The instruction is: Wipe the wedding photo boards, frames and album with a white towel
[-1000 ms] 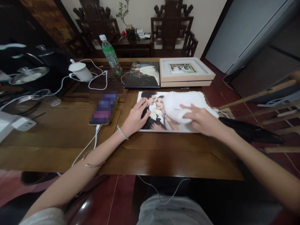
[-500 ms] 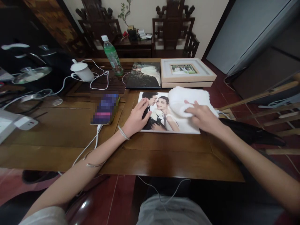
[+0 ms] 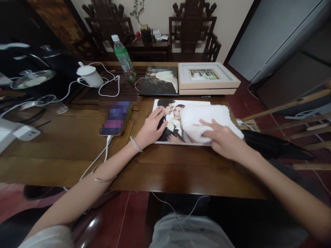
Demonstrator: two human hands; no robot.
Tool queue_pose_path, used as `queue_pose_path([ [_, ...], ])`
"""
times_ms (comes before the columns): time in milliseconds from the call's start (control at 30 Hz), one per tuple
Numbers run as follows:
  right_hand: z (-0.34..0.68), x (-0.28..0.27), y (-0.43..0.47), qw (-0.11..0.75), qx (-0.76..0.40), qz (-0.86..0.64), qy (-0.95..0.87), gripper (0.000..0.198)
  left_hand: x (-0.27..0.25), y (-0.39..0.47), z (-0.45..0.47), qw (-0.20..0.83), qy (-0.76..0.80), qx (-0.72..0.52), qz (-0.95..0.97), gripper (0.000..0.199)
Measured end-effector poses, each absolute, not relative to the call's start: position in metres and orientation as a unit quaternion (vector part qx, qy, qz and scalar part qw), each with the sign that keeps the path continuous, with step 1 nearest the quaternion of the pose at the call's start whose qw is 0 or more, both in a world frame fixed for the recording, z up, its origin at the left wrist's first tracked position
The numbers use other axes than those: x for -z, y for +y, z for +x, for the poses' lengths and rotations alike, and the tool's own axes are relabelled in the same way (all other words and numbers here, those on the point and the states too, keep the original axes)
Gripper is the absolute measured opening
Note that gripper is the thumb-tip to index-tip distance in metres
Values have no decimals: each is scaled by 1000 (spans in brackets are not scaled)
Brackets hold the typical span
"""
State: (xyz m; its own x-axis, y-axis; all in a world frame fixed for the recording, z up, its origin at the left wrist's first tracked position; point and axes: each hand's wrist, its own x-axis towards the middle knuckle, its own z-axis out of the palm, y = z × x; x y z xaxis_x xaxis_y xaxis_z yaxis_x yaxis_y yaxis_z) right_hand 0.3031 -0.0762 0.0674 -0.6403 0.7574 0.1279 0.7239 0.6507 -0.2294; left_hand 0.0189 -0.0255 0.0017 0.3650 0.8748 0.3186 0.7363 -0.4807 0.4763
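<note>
A photo panel (image 3: 172,137) showing a couple lies flat on the wooden table. My left hand (image 3: 154,125) rests on its left part, fingers stretched out and holding nothing. Over the panel's right part is a white cloth (image 3: 214,119), which also reaches past the panel's right edge. My right hand (image 3: 223,137) presses the cloth down from the lower right and grips some of it, with the index finger reaching forward. The cloth hides the right side of the picture.
Behind the panel lie a dark photo panel (image 3: 161,82) and a light wood picture frame (image 3: 208,86). A green bottle (image 3: 124,60), a lidded white cup (image 3: 90,76) and a charging phone (image 3: 115,119) stand or lie to the left. White cables cross the table (image 3: 77,148).
My right hand has moved the cloth toward me and slightly left, uncovering the panel's upper edge and covering more of its lower right. My left hand stays in place.
</note>
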Motion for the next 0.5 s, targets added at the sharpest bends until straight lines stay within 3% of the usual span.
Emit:
queue_pose_path([
  [267,303,-63,25,144,-46,-469,-870,60,0,-24,18,132,492,-276,815,51],
  [500,295,-54,-54,94,-27,-424,-901,53,-1,-26,20,131,495,-280,812,51],
])
